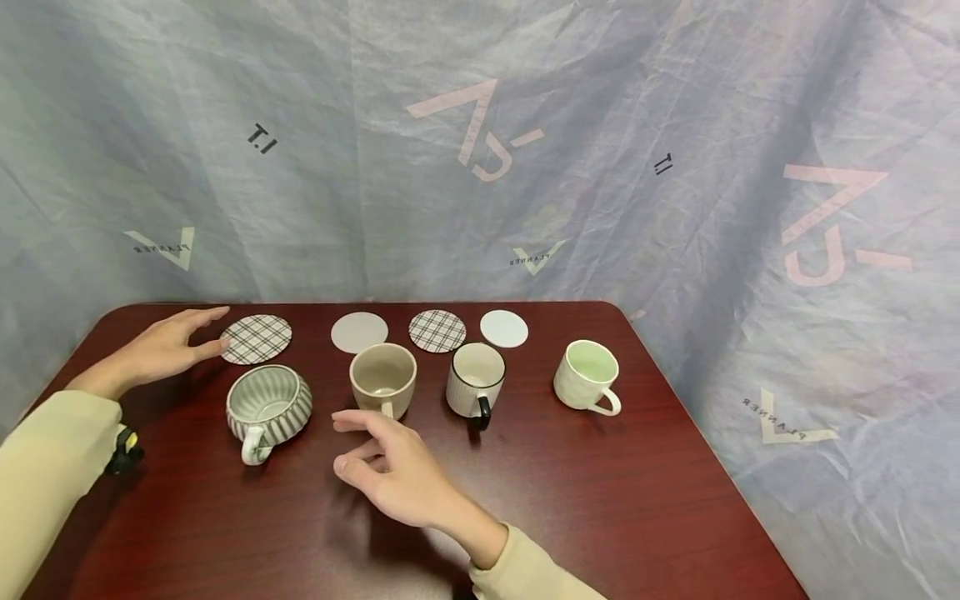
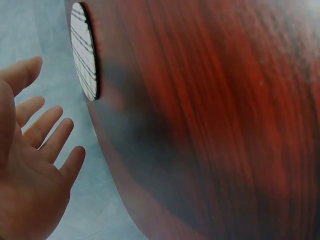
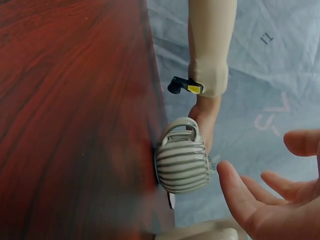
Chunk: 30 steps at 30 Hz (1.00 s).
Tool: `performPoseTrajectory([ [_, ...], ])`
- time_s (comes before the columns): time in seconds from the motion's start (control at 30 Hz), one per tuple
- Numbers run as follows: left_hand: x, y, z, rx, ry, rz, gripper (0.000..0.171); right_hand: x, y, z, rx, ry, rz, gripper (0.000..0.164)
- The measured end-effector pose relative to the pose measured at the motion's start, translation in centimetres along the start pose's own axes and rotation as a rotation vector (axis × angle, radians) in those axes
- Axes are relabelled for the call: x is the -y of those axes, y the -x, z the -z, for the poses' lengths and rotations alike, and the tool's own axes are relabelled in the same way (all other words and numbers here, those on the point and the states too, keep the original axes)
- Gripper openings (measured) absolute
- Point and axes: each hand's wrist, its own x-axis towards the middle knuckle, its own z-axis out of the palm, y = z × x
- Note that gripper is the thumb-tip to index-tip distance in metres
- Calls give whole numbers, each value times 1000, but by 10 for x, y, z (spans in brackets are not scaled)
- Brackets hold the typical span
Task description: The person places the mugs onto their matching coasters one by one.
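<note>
Hovering at the left edge of the left plaid coaster [image 1: 264, 339], the left hand [image 1: 167, 345] has its fingers stretched out and the thumb spread away from them; in the left wrist view, a gap is visible between this hand and the coaster. The right hand [image 1: 405, 477] is held above the table [image 1: 637, 517], its fingers slightly bent and its thumb parted from them. Its upper fingers overlap the lower part of the beige mug [image 1: 383, 375] in the head view, and I cannot tell if they touch it.

Between the two hands stands the grey ribbed mug [image 1: 288, 417], upright, just in front of the left plaid coaster, with its handle toward the person. To the right of the beige mug stands the black-rimmed mug [image 1: 472, 387] with a black handle, and farther right, apart from the others, the pale green mug [image 1: 576, 385].

Behind the mugs, the grey coaster [image 1: 360, 332], the second plaid coaster [image 1: 437, 331] and the white coaster [image 1: 504, 328] lie flat. Beyond the table hangs a wrinkled, printed grey cloth [image 1: 360, 125].
</note>
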Motion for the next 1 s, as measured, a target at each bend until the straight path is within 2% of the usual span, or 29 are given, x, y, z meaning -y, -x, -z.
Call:
performPoseTrajectory([
  [0.33,15,-3,-2,68,-22,29,80,-5,-5,-14,36,-17,-66,45],
  [0.73,28,-5,-7,77,-29,2,76,-9,-11,-24,72,-18,-133,44],
  [1.0,28,-8,-7,98,-32,-10,75,-15,-13,-28,57,0,-165,44],
])
